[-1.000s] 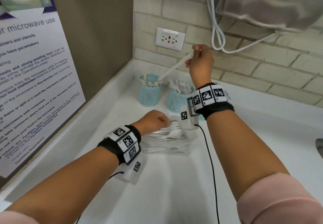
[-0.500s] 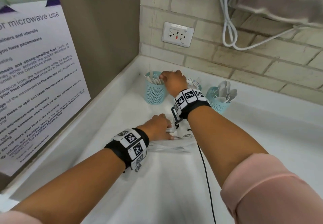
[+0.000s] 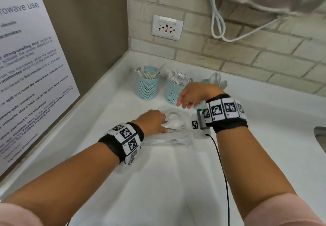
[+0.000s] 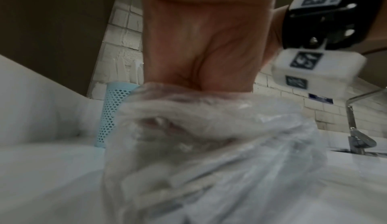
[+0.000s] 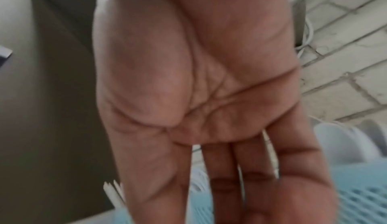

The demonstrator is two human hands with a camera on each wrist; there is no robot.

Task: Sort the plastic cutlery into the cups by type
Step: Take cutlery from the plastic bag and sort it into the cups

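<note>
Spoons [image 3: 173, 123] lie in a clear bag [image 3: 169, 140] mid-worktop, just below our empty, loose-fingered right hand [image 3: 195, 94]; our left hand [image 3: 153, 121] grips the bag. Mesh cups [image 3: 147, 87] stand toward the back-left corner.

Left hand [image 3: 155, 121] curled, palm down; right hand [image 3: 195, 93] empty, fingers straight.

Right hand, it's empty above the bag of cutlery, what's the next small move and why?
Probably lower the right hand to the clear bag and take one spoon. Its fingers are straight and empty, the left hand holds the bag, and loose cutlery remains there.
</note>
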